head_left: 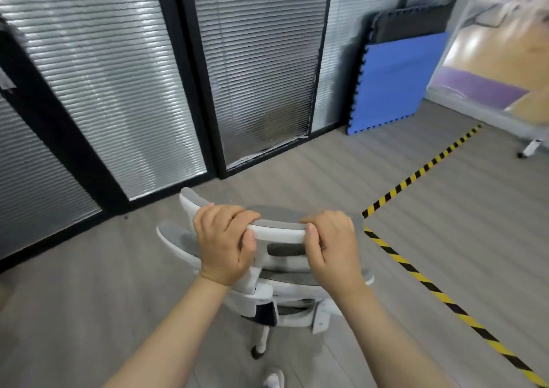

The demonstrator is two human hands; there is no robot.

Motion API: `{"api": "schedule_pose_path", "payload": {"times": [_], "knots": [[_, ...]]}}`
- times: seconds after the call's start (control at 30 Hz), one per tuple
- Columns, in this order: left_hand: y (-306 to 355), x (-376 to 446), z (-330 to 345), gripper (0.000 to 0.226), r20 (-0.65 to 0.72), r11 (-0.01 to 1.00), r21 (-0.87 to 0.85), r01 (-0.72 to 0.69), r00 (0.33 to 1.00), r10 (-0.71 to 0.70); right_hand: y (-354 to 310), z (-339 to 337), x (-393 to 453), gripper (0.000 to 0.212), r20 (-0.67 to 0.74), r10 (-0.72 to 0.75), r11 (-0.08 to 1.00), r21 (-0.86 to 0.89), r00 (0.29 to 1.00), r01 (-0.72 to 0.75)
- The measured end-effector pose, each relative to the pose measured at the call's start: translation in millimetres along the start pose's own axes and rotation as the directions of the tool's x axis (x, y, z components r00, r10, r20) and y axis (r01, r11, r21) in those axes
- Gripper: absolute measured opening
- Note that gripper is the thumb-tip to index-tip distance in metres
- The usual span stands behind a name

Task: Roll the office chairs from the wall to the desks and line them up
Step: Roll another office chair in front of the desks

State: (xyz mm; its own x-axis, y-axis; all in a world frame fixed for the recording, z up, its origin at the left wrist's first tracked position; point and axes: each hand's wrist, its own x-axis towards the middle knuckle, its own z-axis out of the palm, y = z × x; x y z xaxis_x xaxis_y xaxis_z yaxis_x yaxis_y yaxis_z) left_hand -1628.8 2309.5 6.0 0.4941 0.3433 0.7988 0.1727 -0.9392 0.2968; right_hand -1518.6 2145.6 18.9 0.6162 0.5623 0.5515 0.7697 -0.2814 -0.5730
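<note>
Head view, nearest first: no brand, label or legible writing shows on any surface.

A white shoe (274,380) is visible at the bottom edge of the floor (118,298), directly below the chair base.

Both forearms reach forward to one white office chair (282,274) with grey mesh panels. It stands on the grey wood-look floor, its back toward the camera. One white base leg with a dark caster (256,352) is visible beneath the seat mechanism; the other casters are hidden.

The left hand (225,245) grips the left end of the headrest (279,230). Its fingers (237,214) curl over the top edge and the thumb presses the rear face. The right hand (332,245) grips the right end in the same way, fingers wrapped over the top, thumb on the white rear frame. A bare section of headrest lies between the two hands.

Yellow-and-black hazard tape (430,286) runs along the floor to the right of the chair and turns a corner near the right hand.

Beyond the chair stands a glass partition with closed blinds (113,90) and black frames (196,69). A blue foam mat (395,84) and a dark mat (410,22) behind it lean against the partition at the far right. A white caster leg (531,147) of another item shows at the right edge.
</note>
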Motion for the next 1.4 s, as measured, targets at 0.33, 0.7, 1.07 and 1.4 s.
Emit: {"api": "schedule_pose_path", "payload": {"times": [0.33,0.7,1.07,1.4], "knots": [[62.1,73.1,153.5,0.032,0.079,0.940,-0.302,-0.159,0.978,0.191,111.3,-67.3,33.3,0.031,-0.218,0.152,0.962,-0.189,0.964,-0.195],[165.0,147.1,314.4,0.033,0.114,0.780,-0.555,-0.291,0.902,0.417,236.1,-146.9,67.2,0.032,-0.518,0.181,0.869,-0.313,0.836,-0.383],[305.3,199.5,467.8,0.036,0.099,0.631,-0.709,-0.316,0.841,0.533,378.0,-251.5,86.1,0.033,-0.659,0.077,0.775,-0.433,0.748,-0.461],[448.4,231.5,595.5,0.035,0.114,0.585,-0.761,-0.281,0.829,0.547,502.1,-364.5,104.0,0.028,-0.649,0.114,0.690,-0.493,0.752,-0.530]]}}
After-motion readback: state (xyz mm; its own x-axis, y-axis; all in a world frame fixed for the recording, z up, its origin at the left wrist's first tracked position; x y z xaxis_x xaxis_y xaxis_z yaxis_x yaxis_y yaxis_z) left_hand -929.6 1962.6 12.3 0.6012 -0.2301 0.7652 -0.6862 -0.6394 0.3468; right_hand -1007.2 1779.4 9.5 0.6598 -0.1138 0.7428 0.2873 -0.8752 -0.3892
